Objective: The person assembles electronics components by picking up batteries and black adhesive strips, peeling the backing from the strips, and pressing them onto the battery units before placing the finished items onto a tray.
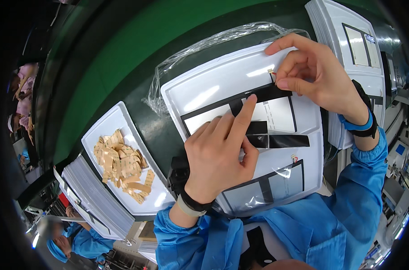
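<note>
A flat battery pack (282,114) with silvery-white cells and black edging lies in a white plastic tray (200,96) in front of me. My left hand (220,150) rests over it, index finger stretched onto the black band along its far edge. At that band's right end, my right hand (310,74) pinches a black tape strip (269,92) between thumb and fingers. A small connector with red wire (272,73) sits beside those fingertips. Another black strip (287,141) lies across the pack's near side. Nearer me in the tray is a second battery pack (283,182).
Crumpled clear plastic film (213,38) lies behind the tray. To the left, a white tray (123,110) holds peeled tan backing papers (123,159), beside stacked white trays (94,198). More stacked trays (321,29) stand at right. A co-worker in blue (85,243) is at lower left.
</note>
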Demonstrator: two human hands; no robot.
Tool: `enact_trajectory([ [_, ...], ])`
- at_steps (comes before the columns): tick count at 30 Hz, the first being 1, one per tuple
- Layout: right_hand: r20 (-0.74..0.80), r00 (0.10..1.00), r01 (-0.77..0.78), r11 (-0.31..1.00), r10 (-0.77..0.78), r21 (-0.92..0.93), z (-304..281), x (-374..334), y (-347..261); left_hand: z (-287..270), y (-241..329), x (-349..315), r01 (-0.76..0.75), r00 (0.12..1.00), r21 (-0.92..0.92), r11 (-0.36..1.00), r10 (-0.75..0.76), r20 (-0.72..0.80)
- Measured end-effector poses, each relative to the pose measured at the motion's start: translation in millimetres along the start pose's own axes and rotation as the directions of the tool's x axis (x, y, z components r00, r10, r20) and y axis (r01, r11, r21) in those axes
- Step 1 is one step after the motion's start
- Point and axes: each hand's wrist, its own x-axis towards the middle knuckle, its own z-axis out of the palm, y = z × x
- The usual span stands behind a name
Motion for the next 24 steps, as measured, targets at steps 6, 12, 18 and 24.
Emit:
enact_trajectory([
  [6, -0.022, 0.999, 0.045, 0.999, -0.046, -0.028, 2, 0, 3, 4, 0, -2, -0.023, 0.999, 0.017, 1.0, 0.024, -0.036],
  [12, -0.061, 0.995, 0.078, 0.995, -0.082, -0.058, 6, -2, -2, 2, 1, -3, -0.012, 1.0, 0.036, 0.999, 0.013, -0.025],
  [18, -0.131, 0.986, 0.094, 0.991, -0.107, -0.097, 11, -5, -2, 2, 3, -4, -0.009, 1.0, 0.052, 0.999, 0.01, -0.016],
  [24, -0.071, 0.997, -0.028, 0.962, 0.009, -0.272, 8, -8, -19, 1, 3, -4, -0.015, 1.0, 0.055, 0.998, 0.017, -0.022],
])
